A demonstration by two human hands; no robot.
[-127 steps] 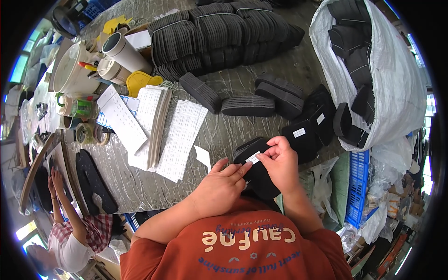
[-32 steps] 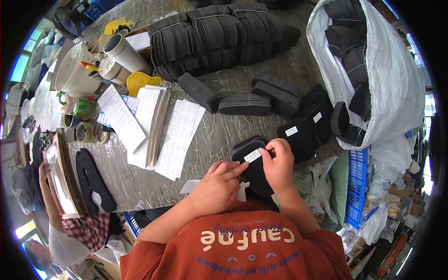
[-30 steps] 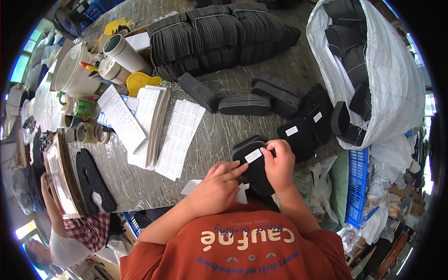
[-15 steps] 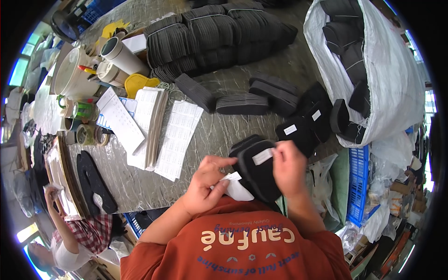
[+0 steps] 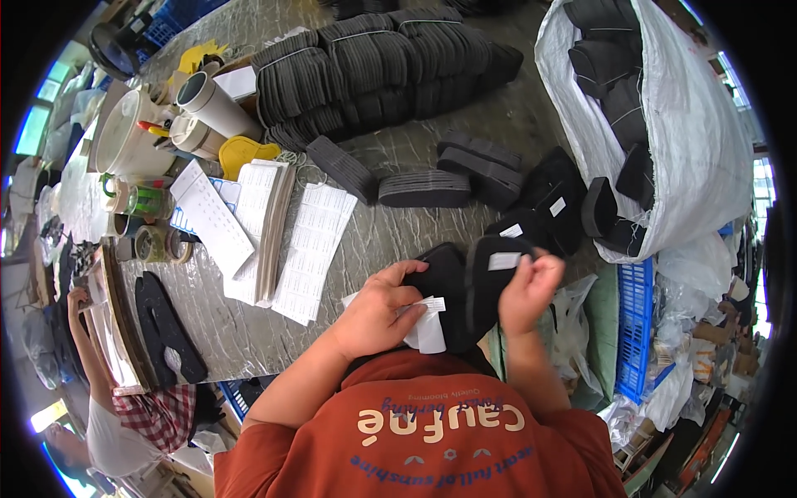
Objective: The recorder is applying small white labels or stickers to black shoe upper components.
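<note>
From my distant seat I look down through the head camera at both hands, close together at the near edge of the grey table [image 5: 249,328]. The left hand [image 5: 374,311] pinches a strip of white paper [image 5: 428,334] between thumb and finger, with a small printed label at its far end. The right hand [image 5: 530,292] grips the right edge of a black pad [image 5: 488,290], thumb and fingers beside the white label [image 5: 503,261] on it. That pad is at the near side, right of centre, tilted up next to another black pad [image 5: 444,282] that lies just to its left, partly behind the paper strip.

Just beyond the right hand I see more black pads [image 5: 544,178], two of them bearing white labels. Farther off, short stacks of dark pads [image 5: 423,189] lie across the middle, and a long row of tied pad bundles [image 5: 365,70] fills the far side. On the right, a white sack [image 5: 706,158] stands open with black bundles inside, above a blue crate [image 5: 635,332].

To the left I have printed sheets [image 5: 314,253], a white cup [image 5: 214,106] leaning over, and rolls of tape [image 5: 151,242]. At the far left edge, a co-worker's hand [image 5: 77,300] reaches in by a framed board [image 5: 104,324].
</note>
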